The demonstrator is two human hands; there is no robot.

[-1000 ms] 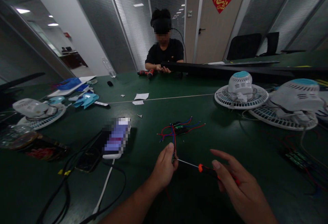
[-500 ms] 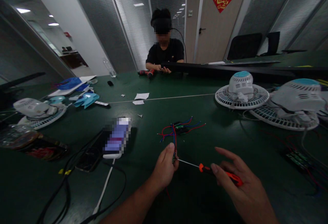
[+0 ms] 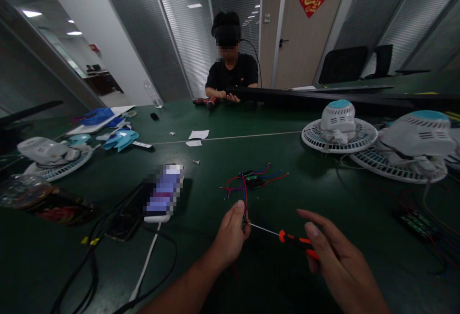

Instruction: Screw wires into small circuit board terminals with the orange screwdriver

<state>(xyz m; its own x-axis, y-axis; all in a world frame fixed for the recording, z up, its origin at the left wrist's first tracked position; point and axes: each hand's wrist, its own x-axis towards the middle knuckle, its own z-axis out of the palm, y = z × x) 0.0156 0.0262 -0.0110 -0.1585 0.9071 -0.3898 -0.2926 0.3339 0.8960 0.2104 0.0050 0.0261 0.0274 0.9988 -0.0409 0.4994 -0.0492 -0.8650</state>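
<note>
My left hand (image 3: 230, 237) is closed in a pinch on a small part at the end of red and blue wires (image 3: 245, 194). Those wires run up to a small circuit board (image 3: 251, 179) lying on the green table. My right hand (image 3: 334, 256) grips the orange and black handle of a thin screwdriver (image 3: 287, 238), index finger stretched out. The screwdriver's metal tip touches the small part at my left fingertips.
A phone (image 3: 163, 192) with a white cable lies left of the wires, beside black cables (image 3: 93, 252). White fan housings (image 3: 338, 125) sit at the right, another fan (image 3: 50, 156) at the left. A second circuit board (image 3: 417, 220) lies far right. A person in black (image 3: 232, 72) works across the table.
My right hand's fingers have shifted along the screwdriver handle, as if rolling it. The left hand and the wires have stayed in place.
</note>
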